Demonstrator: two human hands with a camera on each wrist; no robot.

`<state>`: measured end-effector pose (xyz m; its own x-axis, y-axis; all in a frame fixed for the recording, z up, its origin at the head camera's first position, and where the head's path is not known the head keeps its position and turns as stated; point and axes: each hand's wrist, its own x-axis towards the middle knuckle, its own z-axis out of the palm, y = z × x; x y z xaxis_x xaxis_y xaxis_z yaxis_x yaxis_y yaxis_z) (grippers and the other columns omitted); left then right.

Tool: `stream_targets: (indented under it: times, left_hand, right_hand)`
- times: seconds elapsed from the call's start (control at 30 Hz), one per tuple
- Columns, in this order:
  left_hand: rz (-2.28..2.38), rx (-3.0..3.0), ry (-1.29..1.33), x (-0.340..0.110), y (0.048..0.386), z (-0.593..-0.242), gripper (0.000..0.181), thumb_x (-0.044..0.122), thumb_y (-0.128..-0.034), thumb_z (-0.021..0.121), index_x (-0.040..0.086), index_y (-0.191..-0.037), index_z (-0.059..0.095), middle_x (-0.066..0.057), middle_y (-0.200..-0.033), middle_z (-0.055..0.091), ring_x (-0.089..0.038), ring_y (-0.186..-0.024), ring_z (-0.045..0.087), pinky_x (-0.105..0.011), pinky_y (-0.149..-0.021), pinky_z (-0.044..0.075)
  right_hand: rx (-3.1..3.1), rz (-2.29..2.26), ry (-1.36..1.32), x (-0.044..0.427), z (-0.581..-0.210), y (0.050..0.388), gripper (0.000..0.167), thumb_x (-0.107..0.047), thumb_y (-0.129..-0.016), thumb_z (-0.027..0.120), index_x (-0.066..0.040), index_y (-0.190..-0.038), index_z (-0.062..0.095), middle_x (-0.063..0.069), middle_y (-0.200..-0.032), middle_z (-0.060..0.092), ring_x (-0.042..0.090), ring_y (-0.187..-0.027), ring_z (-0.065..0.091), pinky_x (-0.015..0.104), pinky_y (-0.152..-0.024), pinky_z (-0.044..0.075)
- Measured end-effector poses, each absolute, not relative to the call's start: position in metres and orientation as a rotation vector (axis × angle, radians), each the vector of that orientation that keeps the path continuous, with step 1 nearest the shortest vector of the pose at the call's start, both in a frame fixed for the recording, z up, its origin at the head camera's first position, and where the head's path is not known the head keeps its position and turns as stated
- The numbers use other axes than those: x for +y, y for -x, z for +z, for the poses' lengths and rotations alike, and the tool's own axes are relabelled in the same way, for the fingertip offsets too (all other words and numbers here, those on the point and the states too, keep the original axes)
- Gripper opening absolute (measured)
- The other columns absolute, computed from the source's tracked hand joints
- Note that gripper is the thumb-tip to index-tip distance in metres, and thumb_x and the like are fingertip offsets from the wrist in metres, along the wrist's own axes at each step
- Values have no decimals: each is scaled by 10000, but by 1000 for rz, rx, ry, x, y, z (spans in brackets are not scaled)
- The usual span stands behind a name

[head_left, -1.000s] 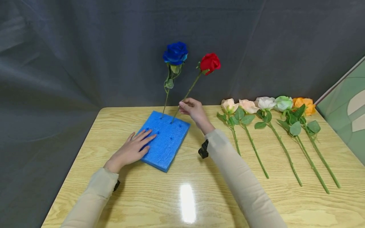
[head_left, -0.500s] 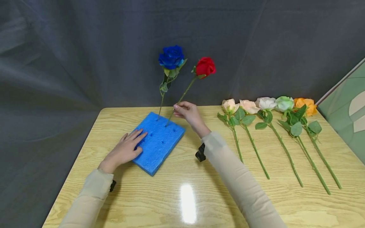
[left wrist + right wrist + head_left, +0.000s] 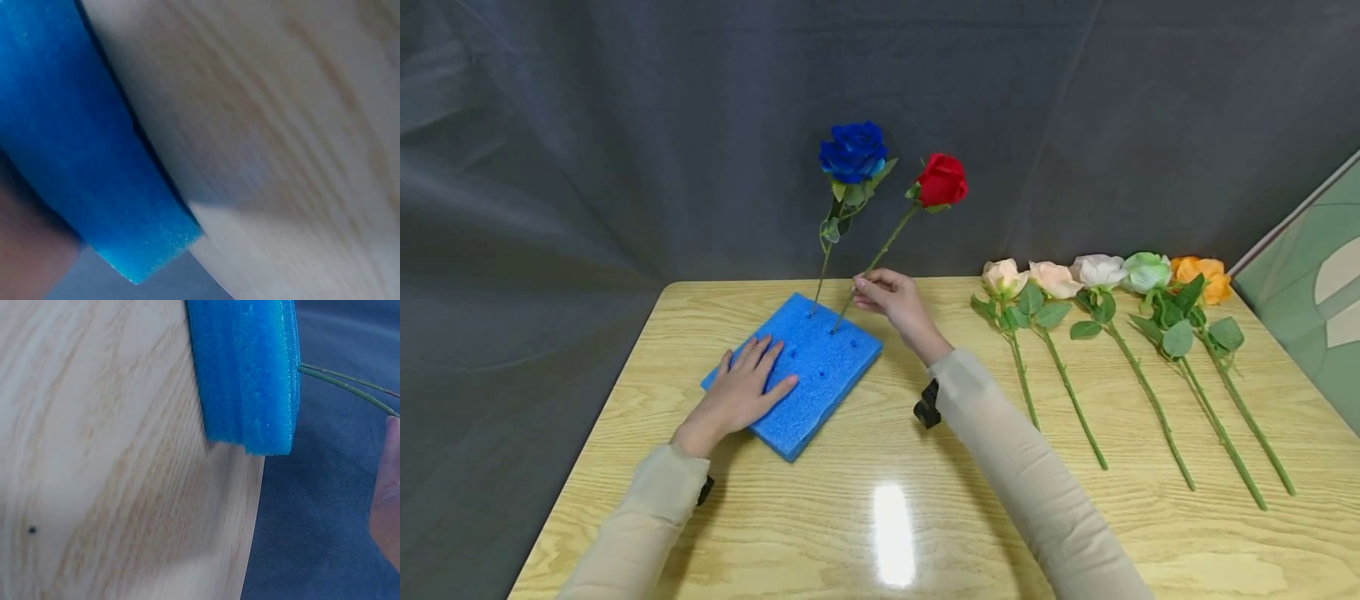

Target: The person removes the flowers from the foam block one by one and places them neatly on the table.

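Note:
A blue foam block (image 3: 808, 400) with several small holes lies turned at an angle on the table. My left hand (image 3: 741, 392) rests flat on its left part, fingers spread. Near its far edge a blue rose (image 3: 853, 154) stands in one hole, leaning slightly right. Beside it a red rose (image 3: 942, 180) has its stem end in another hole and tilts further right. My right hand (image 3: 898, 308) pinches the red rose's stem (image 3: 891, 240) between thumb and fingers, low above the foam. In the right wrist view two stems (image 3: 350, 387) come out of the foam block (image 3: 250, 381).
Right of my right hand several artificial roses lie in a row: two pale peach ones (image 3: 1002, 279), a white one (image 3: 1097, 272), a pale green one (image 3: 1146, 272) and an orange one (image 3: 1202, 277). A dark curtain (image 3: 737, 150) hangs behind the wooden table (image 3: 820, 533).
The foam block has shifted left and turned, carrying the blue rose with it. My right hand and the red rose have moved a little left. My left hand has slid and spread further on the foam.

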<state>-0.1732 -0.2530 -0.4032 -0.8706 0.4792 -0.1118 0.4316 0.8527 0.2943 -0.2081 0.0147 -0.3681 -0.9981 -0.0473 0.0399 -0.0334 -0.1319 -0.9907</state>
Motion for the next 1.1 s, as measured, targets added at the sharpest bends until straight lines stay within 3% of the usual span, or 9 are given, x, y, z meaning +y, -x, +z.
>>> stream_targets:
  times: [0.17, 0.37, 0.47, 0.57, 0.67, 0.8, 1.0, 1.1]
  left_hand:
    - [362, 2845, -698, -253, 173, -406, 768, 540, -972, 406, 81, -1540, 170, -180, -1607, 109, -393, -1488, 32, -648, -1154, 21]
    - [357, 2837, -696, -254, 173, -405, 769, 538, -972, 407, 87, -1543, 158, -175, -1610, 98, -389, -1490, 20, -647, -1154, 11]
    - [353, 2837, -696, -253, 173, -405, 769, 540, -970, 407, 91, -1543, 160, -173, -1610, 97, -388, -1490, 22, -648, -1154, 12]
    - [353, 2839, -693, -253, 173, -406, 771, 546, -968, 408, 92, -1543, 165, -171, -1611, 96, -389, -1489, 23, -649, -1153, 13]
    - [356, 2840, -694, -253, 173, -406, 775, 549, -966, 411, 91, -1542, 169, -169, -1612, 94, -389, -1489, 24, -649, -1153, 13]
    - [355, 2839, -701, -253, 174, -407, 777, 552, -965, 412, 94, -1543, 167, -164, -1613, 91, -386, -1490, 22, -648, -1153, 13]
    - [362, 2841, -698, -252, 174, -408, 772, 544, -964, 420, 96, -1542, 170, -161, -1613, 91, -389, -1488, 28, -647, -1153, 13]
    - [368, 2844, -699, -252, 173, -409, 772, 541, -963, 424, 96, -1542, 172, -160, -1613, 92, -387, -1489, 29, -647, -1153, 13]
  right_hand:
    - [2066, -2372, 116, 14, -369, 209, 259, -97, -970, 543, 98, -1131, 601, 324, -1163, 604, 56, -783, 672, 405, -925, 533]
    - [2033, -2421, 108, 12, -369, 210, 265, -52, -966, 534, 137, -1145, 584, 369, -1203, 564, 76, -796, 671, 274, -846, 568]
    - [2016, -2445, 102, 11, -368, 209, 272, -35, -964, 530, 159, -1150, 573, 228, -1069, 668, 68, -795, 669, 312, -874, 561]
    - [2027, -2447, 96, 11, -367, 208, 268, -37, -965, 530, 160, -1141, 577, 115, -1061, 681, 49, -793, 667, 308, -876, 560]
    - [2048, -2438, 92, 12, -366, 209, 268, -49, -968, 529, 153, -1135, 584, 173, -1160, 652, 37, -796, 666, 211, -808, 564]
    - [2056, -2438, 72, 14, -367, 210, 274, -60, -969, 531, 143, -1143, 590, 220, -1223, 618, 30, -796, 668, 217, -815, 564]
    - [2039, -2456, 64, 14, -367, 210, 299, -57, -972, 523, 175, -1157, 561, 100, -1112, 658, 31, -825, 667, 226, -829, 562]
    - [2031, -2465, 59, 15, -368, 210, 279, -58, -973, 522, 153, -1145, 580, 37, -1050, 662, 56, -855, 676, 302, -897, 551]
